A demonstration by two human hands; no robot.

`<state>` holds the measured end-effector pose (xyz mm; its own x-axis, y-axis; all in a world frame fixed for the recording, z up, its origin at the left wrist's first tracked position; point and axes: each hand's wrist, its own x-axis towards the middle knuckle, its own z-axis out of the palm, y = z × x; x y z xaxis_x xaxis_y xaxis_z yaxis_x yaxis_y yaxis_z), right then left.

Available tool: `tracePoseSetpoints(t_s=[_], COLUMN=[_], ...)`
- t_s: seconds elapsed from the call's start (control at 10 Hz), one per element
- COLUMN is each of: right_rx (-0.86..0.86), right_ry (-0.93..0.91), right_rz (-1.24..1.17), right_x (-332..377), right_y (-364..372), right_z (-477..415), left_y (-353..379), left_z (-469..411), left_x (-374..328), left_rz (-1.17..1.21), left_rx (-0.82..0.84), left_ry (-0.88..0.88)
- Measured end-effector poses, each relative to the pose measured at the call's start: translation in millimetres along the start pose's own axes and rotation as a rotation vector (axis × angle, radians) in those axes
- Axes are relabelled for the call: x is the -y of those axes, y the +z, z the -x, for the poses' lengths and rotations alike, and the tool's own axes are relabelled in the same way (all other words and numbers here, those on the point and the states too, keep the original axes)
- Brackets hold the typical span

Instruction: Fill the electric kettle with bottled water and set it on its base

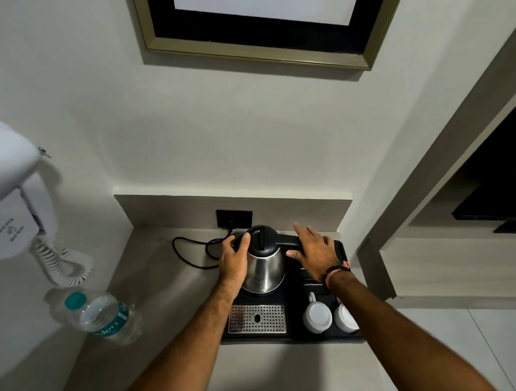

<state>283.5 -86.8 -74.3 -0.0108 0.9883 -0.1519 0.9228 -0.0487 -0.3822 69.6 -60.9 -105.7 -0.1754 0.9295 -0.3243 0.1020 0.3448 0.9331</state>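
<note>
**Head view: kettle steadied on its tray, bottle waiting capped**

Left of the kettle: wall-mounted hair dryer [5, 190], then capped water bottle [103, 317] upright on the grey counter [158, 279]; likely thin, squashy plastic, best taken mid-body. Left hand [233, 259] wrapped against the steel electric kettle [264, 260], fingers curled near the lid. Smooth metal, probably slippery and light while unfilled; black handle [287, 241] the safer hold. Right hand [315, 252] draped over that handle, fingers spread, not clenched. Kettle upright on the black tray [341, 249], base hidden beneath. Right of the kettle: two white cups [318, 314]. Narrow ledge, white walls, dim light.
</note>
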Motion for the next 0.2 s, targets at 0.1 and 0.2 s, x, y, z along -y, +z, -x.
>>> tracePoseSetpoints(t_s=[0.1, 0.2], right_rx=[-0.092, -0.218], right_ry=[-0.011, -0.044], right_rz=[0.074, 0.158], right_x=[3, 7], right_y=[0, 13], right_z=[12, 31], left_y=[-13, -24], left_z=[5, 0], left_x=[-15, -47], left_rz=[-0.219, -0.474], left_rx=[-0.041, -0.043], left_ry=[0.148, 0.365])
